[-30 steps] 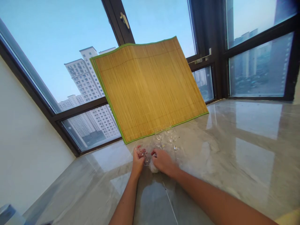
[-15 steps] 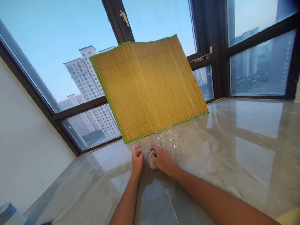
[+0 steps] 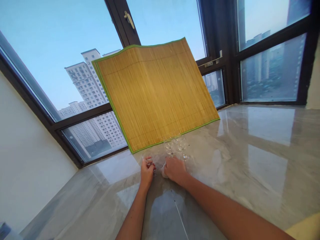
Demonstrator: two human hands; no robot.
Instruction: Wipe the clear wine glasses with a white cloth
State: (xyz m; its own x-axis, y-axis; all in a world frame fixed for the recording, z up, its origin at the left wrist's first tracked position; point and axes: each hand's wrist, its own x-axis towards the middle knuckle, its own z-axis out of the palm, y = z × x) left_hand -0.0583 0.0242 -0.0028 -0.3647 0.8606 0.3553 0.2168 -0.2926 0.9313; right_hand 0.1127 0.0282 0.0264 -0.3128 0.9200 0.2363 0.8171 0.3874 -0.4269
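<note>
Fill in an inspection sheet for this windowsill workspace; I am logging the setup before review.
Surface: glossy marble counter, reflecting the windows.
Job's things: clear crinkled plastic wrap; small white lump under the right hand.
Clutter: bamboo mat leaning on the window.
Grippers: left hand and right hand both pinch the wrap.
Cables: nothing seen.
Surroundings: dark window frame, high-rise buildings outside, white wall at left.

Daylight, soft and bluish, from the far windows (image 3: 62, 50); we note glare patches on the glossy table (image 3: 262, 133), wide-angle bending at edges, focus fairly sharp.
</note>
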